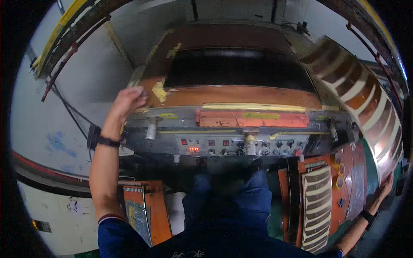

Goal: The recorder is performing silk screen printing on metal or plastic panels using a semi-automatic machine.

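Note:
In my right hand, at the lower right, is the edge of a large thin flexible sheet with copper-brown bands parted by cream strips. The sheet bows upward, and its far end hangs over the right side of the machine bed. My left hand is held over the bed's front left corner with its fingers curled in; nothing shows in them. Close to it is a crumpled piece of yellow tape on the brown board. A black rectangular panel lies in the middle of the bed.
A control panel with knobs, red switches and a lit display runs along the machine's front. Above it is an orange-red bar. Another banded sheet and yellow tape rolls lie on the low right table. An orange board stands at lower left.

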The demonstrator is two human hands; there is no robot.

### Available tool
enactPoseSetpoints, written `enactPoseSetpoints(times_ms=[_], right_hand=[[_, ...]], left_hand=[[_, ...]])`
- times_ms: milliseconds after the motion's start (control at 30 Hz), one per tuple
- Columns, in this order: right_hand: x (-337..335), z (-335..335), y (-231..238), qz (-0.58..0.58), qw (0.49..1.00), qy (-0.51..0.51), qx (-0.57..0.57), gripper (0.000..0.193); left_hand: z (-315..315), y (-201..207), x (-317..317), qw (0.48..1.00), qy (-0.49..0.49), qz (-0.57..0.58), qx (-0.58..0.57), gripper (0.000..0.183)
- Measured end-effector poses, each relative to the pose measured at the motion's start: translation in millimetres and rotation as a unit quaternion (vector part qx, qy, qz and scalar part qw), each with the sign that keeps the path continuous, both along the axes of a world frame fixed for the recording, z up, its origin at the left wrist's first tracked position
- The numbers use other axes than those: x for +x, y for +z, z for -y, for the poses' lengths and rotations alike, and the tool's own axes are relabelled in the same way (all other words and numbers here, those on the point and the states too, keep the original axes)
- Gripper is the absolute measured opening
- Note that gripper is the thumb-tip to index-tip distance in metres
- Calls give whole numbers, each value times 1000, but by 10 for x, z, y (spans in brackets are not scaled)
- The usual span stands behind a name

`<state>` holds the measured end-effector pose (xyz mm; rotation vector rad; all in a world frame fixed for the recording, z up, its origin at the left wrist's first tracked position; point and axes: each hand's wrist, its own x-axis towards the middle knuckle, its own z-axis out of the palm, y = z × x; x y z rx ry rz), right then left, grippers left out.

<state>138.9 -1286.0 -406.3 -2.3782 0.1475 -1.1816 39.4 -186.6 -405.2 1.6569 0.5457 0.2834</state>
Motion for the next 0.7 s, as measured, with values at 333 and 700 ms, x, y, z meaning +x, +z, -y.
enactPoseSetpoints(times_ms=[333,700], right_hand=[[759,354,-61,10,996,-84,20,43],[554,554,-66,23,989,-53,136,29]], left_hand=[[-458,-263,1473,998,-31,-47,-19,22],[-621,-451,1968,990,47,-125,37,20]])
